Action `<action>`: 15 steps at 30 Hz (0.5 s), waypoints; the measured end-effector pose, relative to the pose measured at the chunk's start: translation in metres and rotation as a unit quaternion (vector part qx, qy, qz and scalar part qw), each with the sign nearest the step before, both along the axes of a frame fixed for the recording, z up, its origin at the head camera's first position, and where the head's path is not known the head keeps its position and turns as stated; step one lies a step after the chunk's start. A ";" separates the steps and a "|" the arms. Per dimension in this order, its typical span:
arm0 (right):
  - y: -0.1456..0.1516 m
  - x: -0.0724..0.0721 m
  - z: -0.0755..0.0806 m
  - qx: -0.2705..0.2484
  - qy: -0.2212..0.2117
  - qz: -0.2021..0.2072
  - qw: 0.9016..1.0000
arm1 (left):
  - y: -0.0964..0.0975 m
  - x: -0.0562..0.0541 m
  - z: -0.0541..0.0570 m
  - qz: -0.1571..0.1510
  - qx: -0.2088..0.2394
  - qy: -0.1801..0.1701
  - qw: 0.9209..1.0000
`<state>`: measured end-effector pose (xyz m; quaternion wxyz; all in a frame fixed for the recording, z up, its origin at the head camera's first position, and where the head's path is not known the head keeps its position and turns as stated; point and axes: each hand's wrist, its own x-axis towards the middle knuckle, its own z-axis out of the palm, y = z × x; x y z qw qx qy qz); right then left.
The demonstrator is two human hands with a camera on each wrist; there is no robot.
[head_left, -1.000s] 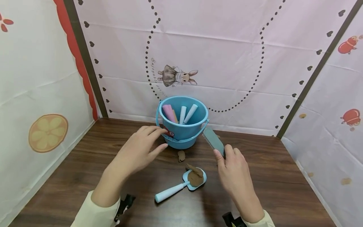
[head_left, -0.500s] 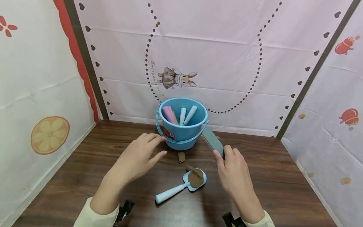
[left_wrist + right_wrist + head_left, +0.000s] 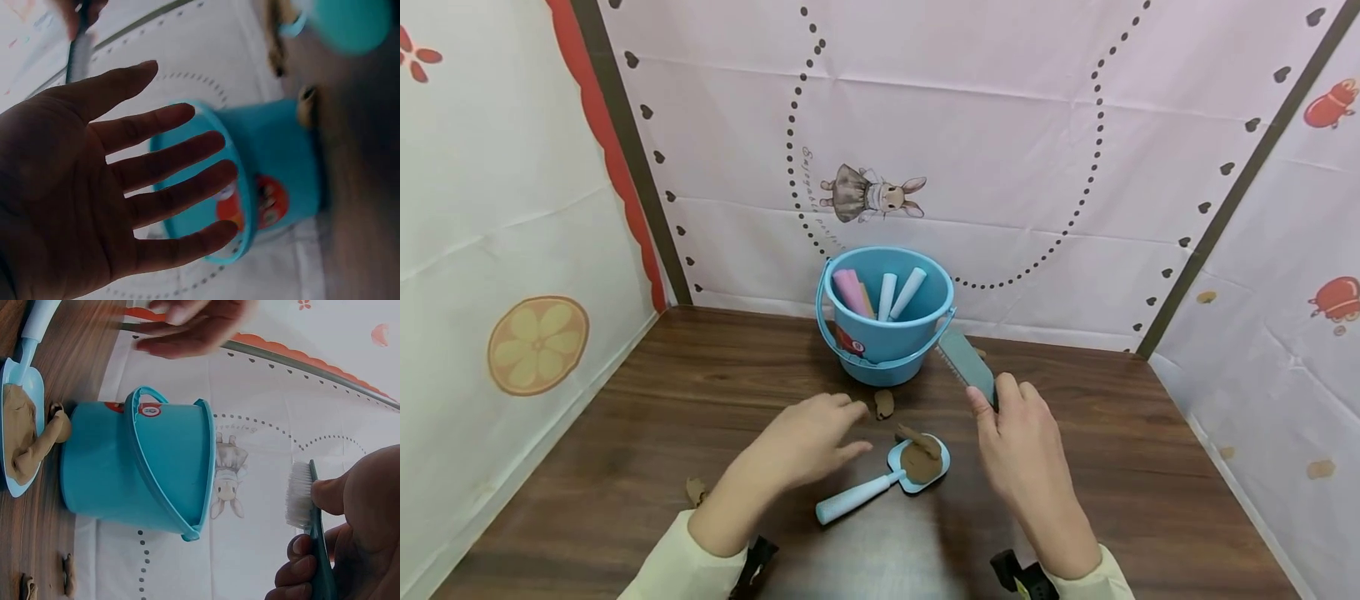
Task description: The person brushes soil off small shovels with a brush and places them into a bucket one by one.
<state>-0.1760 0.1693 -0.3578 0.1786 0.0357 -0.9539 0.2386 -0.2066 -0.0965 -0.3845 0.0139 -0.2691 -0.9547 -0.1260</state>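
My right hand (image 3: 1021, 446) grips a grey-green brush (image 3: 967, 367) by its handle, held up to the right of the blue bucket (image 3: 887, 337). White bristles (image 3: 299, 495) on it show in the right wrist view. Nothing is in my left hand (image 3: 808, 442); its fingers (image 3: 169, 162) are spread and straight in the left wrist view. That hand hovers over the table, just left of a light blue toy shovel (image 3: 853, 498). Brown clay-like material (image 3: 919, 462) fills the shovel's blade, with a stick-shaped piece lying across the top.
Pink and pale handles (image 3: 886, 293) stick up inside the bucket, which stands near the back wall. A brown lump (image 3: 884, 404) lies before it, another lump (image 3: 696, 491) beside my left forearm, and one more (image 3: 980, 353) behind the brush. Printed cloth walls (image 3: 1000, 167) enclose the table.
My left hand has drawn back from the bucket toward the shovel, uncovering a brown lump at the left. My right hand and the brush have stayed nearly still.
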 end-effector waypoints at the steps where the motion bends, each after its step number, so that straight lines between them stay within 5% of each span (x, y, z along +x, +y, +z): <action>1: 0.000 0.000 0.001 0.000 -0.001 -0.001 1.000 | 0.003 0.000 -0.004 -0.004 -0.008 -0.010 1.000; 8: 0.000 0.000 0.001 0.001 -0.005 0.000 1.000 | 0.021 0.006 -0.031 -0.022 -0.085 -0.063 0.994; 15: -0.001 0.000 0.002 0.002 -0.009 0.000 1.000 | 0.035 0.014 -0.046 0.004 -0.128 -0.085 0.988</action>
